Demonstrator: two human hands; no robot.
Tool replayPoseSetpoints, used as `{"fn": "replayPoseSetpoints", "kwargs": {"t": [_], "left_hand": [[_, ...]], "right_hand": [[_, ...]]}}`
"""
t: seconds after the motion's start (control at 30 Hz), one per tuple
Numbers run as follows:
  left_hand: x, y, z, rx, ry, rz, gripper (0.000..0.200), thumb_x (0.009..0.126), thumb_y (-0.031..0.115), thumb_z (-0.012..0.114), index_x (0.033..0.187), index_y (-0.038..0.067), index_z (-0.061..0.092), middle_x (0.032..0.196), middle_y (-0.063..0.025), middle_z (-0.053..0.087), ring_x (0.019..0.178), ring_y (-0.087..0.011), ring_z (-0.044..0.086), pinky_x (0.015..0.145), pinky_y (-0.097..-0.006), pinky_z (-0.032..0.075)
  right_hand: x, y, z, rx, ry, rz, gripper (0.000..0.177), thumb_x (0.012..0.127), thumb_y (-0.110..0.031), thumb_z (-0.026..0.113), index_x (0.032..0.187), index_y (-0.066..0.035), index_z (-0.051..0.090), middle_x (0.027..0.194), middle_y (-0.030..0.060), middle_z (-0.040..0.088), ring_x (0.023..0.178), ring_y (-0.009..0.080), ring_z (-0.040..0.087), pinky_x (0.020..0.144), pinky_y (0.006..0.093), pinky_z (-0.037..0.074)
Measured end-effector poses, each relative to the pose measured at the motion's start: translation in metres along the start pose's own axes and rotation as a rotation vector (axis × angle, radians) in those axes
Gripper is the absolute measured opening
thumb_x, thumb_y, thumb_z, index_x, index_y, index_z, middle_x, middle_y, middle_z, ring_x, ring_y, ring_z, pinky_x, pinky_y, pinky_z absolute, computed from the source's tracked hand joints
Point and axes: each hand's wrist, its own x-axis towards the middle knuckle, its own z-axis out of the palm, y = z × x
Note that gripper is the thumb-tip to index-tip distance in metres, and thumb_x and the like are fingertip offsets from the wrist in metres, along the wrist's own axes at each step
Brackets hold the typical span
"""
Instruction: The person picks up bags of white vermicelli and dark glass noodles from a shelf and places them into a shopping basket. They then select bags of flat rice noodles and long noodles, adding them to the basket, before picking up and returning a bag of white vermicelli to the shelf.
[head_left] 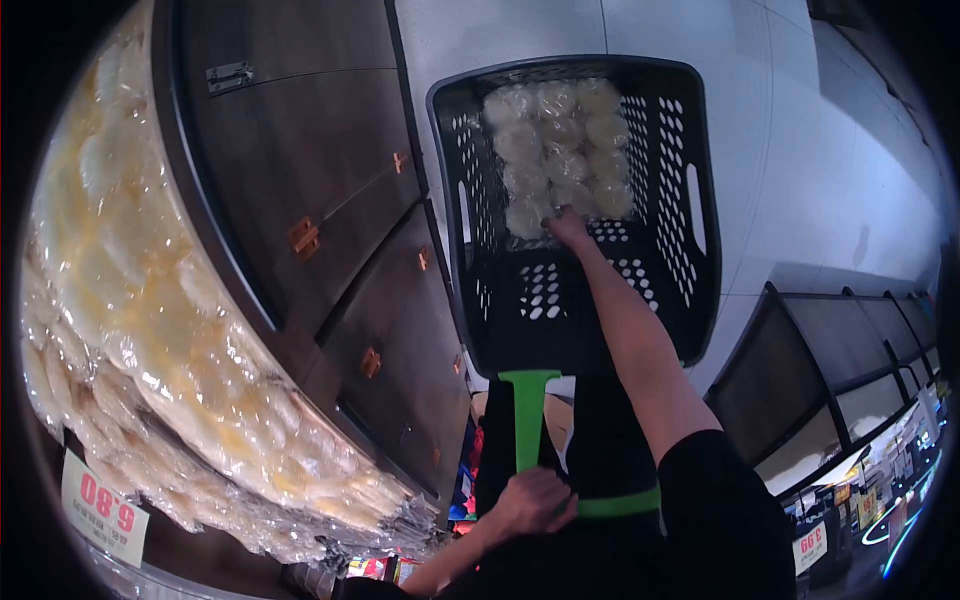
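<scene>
A black perforated shopping basket (706, 330) stands on the floor in front of me with its green pull handle (530, 425) towards my body. My left hand (535, 498) is closed around the lower part of that handle. Inside the basket, at its far side, lies a clear plastic pack of round pale items (560, 145), arranged in rows. My right hand (568, 228) reaches in over the near wall, its fingers bent at the pack's near edge and touching the plastic. Part of its grip is hidden by the hand itself.
Glossy plastic-wrapped food packs (170, 300) fill a display on the left, with a price tag (105, 505) at its edge. Below them are dark cabinet doors (300, 120) with orange fittings. Another dark display unit (800, 380) stands at the right. Pale floor (800, 180) surrounds the basket.
</scene>
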Motion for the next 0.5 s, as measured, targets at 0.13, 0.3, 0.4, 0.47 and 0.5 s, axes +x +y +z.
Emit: {"fn": "replayPoseSetpoints", "kwargs": {"t": [0.13,0.3,0.4,0.47,0.5], "left_hand": [[0.003,-0.002,-0.006,-0.067,-0.037,-0.051,0.026,0.071,0.008,0.073,0.06,0.008,0.049,0.056,-0.0035,0.046,0.051,-0.0204,0.051,0.049,-0.0331,0.043],[-0.001,-0.005,-0.008,-0.076,-0.11,-0.026,0.022,0.073,0.011,0.072,0.066,0.009,0.052,0.062,-0.002,0.046,0.059,-0.018,0.053,0.055,-0.0302,0.044],[-0.003,-0.008,-0.005,-0.086,-0.112,-0.009,0.02,0.076,0.014,0.07,0.068,0.009,0.052,0.063,-0.0023,0.046,0.061,-0.0176,0.052,0.057,-0.0295,0.043],[-0.004,-0.007,-0.004,-0.092,-0.099,0.001,0.02,0.076,0.014,0.07,0.068,0.009,0.052,0.063,-0.0025,0.046,0.062,-0.0174,0.052,0.057,-0.0295,0.042],[-0.002,-0.005,-0.005,-0.064,-0.103,-0.011,0.02,0.075,0.013,0.07,0.068,0.008,0.053,0.062,-0.0028,0.047,0.06,-0.0187,0.053,0.057,-0.0308,0.043]], "right_hand": [[0.028,0.005,0.022,0.004,-0.079,-0.027,0.079,0.07,-0.04,0.075,0.128,0.008,0.049,0.125,0.0265,0.058,0.117,0.0373,0.057,0.101,0.0402,0.044],[0.014,-0.007,0.036,0.144,0.141,0.083,0.079,0.067,-0.038,0.083,0.126,0.005,0.051,0.12,0.0224,0.061,0.115,0.0327,0.058,0.098,0.0364,0.045],[0.009,-0.01,0.041,0.423,0.076,0.1,0.073,0.067,-0.036,0.083,0.12,0.006,0.055,0.11,0.0198,0.064,0.105,0.0276,0.062,0.092,0.034,0.048],[0.017,0.0,0.05,0.306,0.08,0.067,0.068,0.069,-0.035,0.082,0.117,0.006,0.057,0.108,0.0183,0.065,0.1,0.0256,0.062,0.09,0.0338,0.048],[0.015,-0.001,0.048,0.189,0.082,0.043,0.063,0.07,-0.034,0.081,0.114,0.006,0.059,0.105,0.0168,0.065,0.096,0.0237,0.063,0.087,0.0335,0.048]]}}
